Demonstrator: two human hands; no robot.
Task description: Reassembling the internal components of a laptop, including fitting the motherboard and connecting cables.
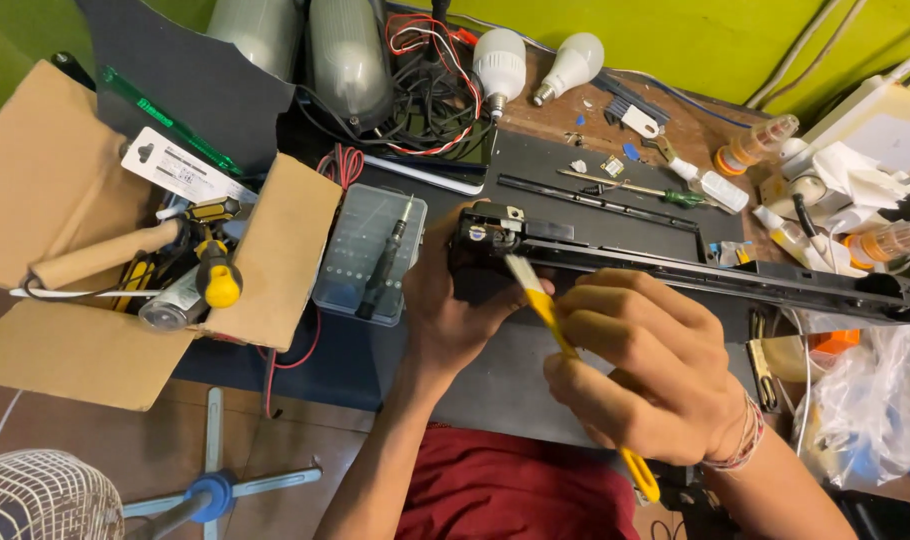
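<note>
A long black plastic cartridge-like part (pixel 695 268) lies across the dark mat, running from the centre to the right edge. My left hand (pixel 453 315) grips its left end from underneath. My right hand (pixel 647 372) holds a thin yellow-handled tool (pixel 547 310), its pale tip resting on the part's left end near a small metal fitting. The yellow handle's tail sticks out below my wrist.
An open cardboard box (pixel 275 265) of tools sits at the left, with a clear bit case (pixel 368 255) and a precision screwdriver beside it. Two bulbs (pixel 535 62), wires, a green-handled screwdriver (pixel 635 188), glue bottles and plastic bags crowd the back and right.
</note>
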